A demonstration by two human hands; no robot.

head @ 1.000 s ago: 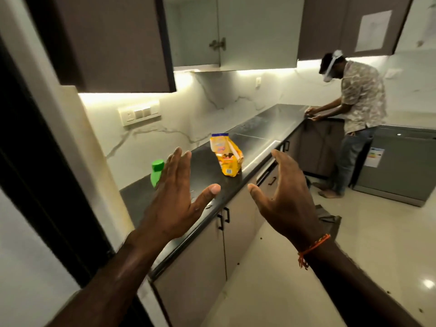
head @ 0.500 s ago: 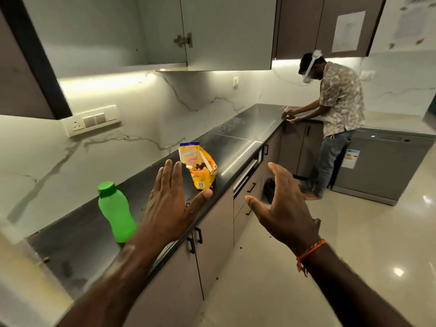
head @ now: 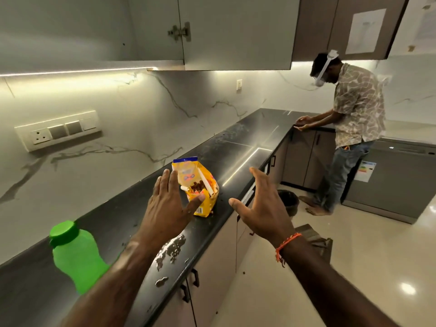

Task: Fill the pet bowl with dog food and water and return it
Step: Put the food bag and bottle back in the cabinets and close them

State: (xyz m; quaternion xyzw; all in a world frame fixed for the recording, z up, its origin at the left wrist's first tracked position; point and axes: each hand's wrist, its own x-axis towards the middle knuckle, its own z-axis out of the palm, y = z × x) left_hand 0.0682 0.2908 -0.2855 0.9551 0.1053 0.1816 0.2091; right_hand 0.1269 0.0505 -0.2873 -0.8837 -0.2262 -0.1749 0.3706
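Observation:
An opened yellow bag of dog food (head: 201,185) stands on the black countertop (head: 238,147), brown kibble showing at its torn top. A green bottle with a green cap (head: 75,253) stands on the same counter at the near left. My left hand (head: 168,204) is stretched out, fingers apart, just in front of the bag and partly covering it. My right hand (head: 264,208) is held out open to the right of the bag, over the counter's edge, empty. No pet bowl is in view.
Another person (head: 349,128) stands at the far end of the counter, hands on it. A dark bin (head: 287,201) sits on the floor by the cabinets. Water spots (head: 169,251) lie on the counter near my left forearm. A dishwasher (head: 396,180) stands at the right.
The view has come closer to the counter and turned left. The bag and bottle appear nearer, and both open hands have reached closer to the bag.

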